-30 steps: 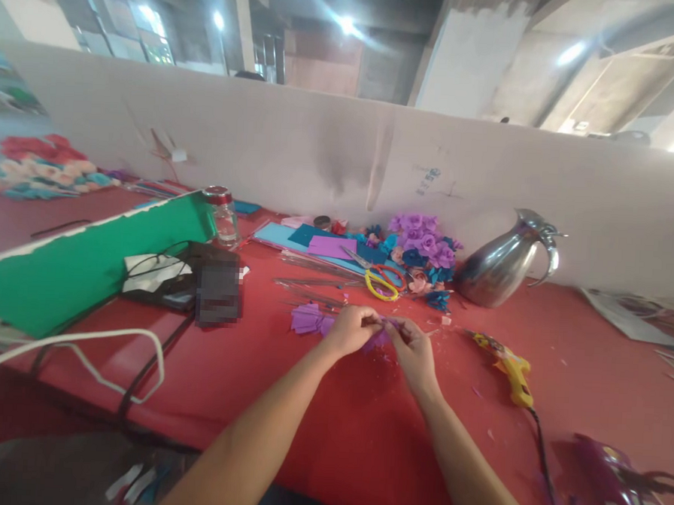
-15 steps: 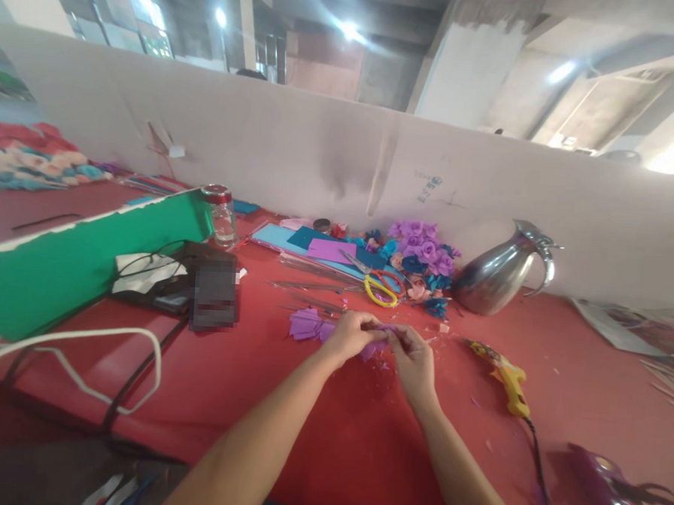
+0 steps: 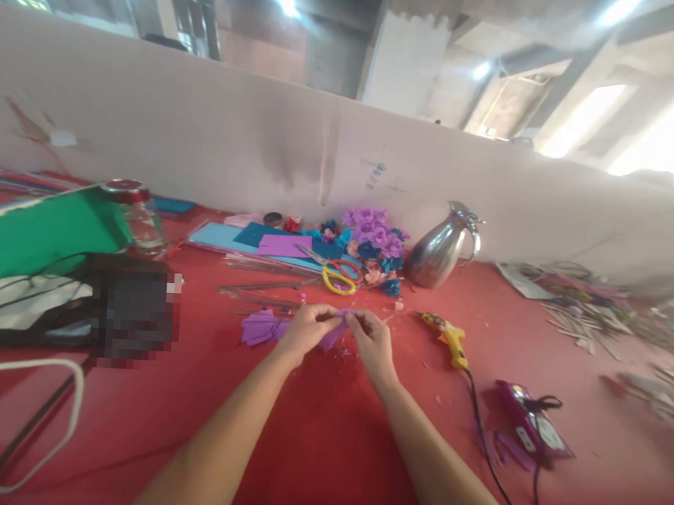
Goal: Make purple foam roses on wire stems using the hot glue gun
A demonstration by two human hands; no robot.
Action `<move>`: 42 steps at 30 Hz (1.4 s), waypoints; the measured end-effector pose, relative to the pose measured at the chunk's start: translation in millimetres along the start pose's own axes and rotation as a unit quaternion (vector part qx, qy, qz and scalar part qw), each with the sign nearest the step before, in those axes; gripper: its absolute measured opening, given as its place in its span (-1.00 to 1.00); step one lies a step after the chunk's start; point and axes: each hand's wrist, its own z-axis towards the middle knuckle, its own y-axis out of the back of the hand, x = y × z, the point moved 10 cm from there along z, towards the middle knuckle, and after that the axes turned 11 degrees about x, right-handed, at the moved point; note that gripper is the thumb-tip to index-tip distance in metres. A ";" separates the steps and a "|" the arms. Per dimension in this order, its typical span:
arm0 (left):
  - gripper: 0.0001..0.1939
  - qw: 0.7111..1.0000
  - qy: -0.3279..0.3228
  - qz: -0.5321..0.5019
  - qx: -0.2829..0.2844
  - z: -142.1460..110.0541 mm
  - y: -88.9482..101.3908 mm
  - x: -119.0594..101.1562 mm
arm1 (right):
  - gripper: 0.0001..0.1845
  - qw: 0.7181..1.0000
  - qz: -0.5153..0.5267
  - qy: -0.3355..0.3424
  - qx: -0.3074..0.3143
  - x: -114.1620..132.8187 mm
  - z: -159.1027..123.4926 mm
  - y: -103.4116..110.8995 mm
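Between my fingertips is a small piece of purple paper, pinched from both sides over the red table. My left hand is closed on its left side, and my right hand grips its right side. Cut purple paper pieces lie to the left of my left hand, and more show beneath the hands. Just beyond them are scissors with yellow and red handles. Thin wire stems lie beside the scissors.
Purple paper flowers sit behind, near a metal jug. To the right are a yellow glue gun with a cord and a purple corded device. Stacked paper sheets, a glass jar and a green box stand left.
The view has turned to the right, so everything appears shifted left. Both hands still pinch the purple paper together, with only slight finger movement.
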 end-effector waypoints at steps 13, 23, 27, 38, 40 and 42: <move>-0.73 0.957 -0.076 -0.082 -0.268 -9.6 76.8 -4.1 | -0.78 0.879 -0.469 -0.085 0.024 -13.6 24.8 95.0; -0.70 0.980 -0.011 -0.047 -0.194 0.3 49.7 8.6 | -0.72 0.763 -0.622 -0.118 0.129 -26.8 26.2 76.9; -0.66 0.990 0.004 -0.020 -0.142 4.8 35.6 12.9 | -0.73 0.761 -0.623 -0.107 0.145 -26.0 25.2 75.7; -0.63 0.989 -0.002 0.008 -0.147 2.7 32.8 7.6 | -0.80 0.772 -0.603 -0.065 0.191 -18.8 24.5 64.3; -0.64 0.989 -0.001 0.003 -0.149 2.3 32.4 7.1 | -0.81 0.775 -0.599 -0.054 0.192 -16.2 23.5 62.1; -0.64 0.989 -0.004 -0.001 -0.147 2.0 31.6 5.5 | -0.82 0.776 -0.597 -0.042 0.198 -12.8 22.6 58.2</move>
